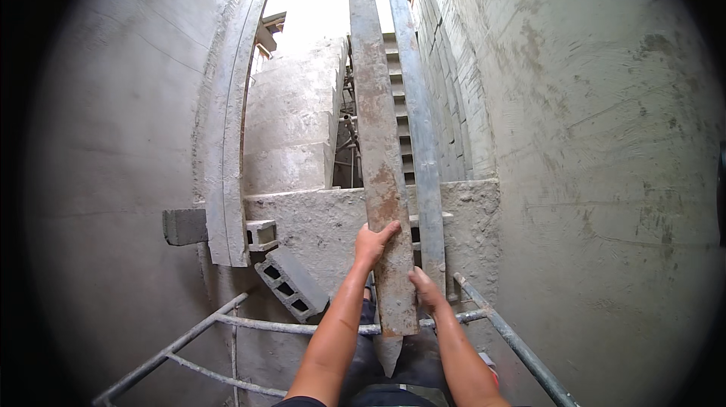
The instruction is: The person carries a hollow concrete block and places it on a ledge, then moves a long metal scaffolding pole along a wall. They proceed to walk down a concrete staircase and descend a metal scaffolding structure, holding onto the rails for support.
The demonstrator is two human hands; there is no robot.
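Observation:
A long, narrow grey plank [382,138] with brown stains runs away from me, its near end just above a scaffold rail. My left hand [372,244] is closed on its left edge, thumb across the top face and fingers hidden beneath. Slightly nearer to me, my right hand [429,291] is curled against the plank's right edge; some of its fingers are hidden. Another long plank [427,172], bluish grey, lies to the right, close beyond that hand. Under the near end a pale pointed piece [389,352] sticks out.
Scaffold pipes [287,324] cross in front of me. A hollow concrete block [291,286] leans at the left, near a third long board [227,142]. Beyond a rough concrete ledge [321,218] are stairs [399,104]. Plastered walls [597,142] rise on both sides.

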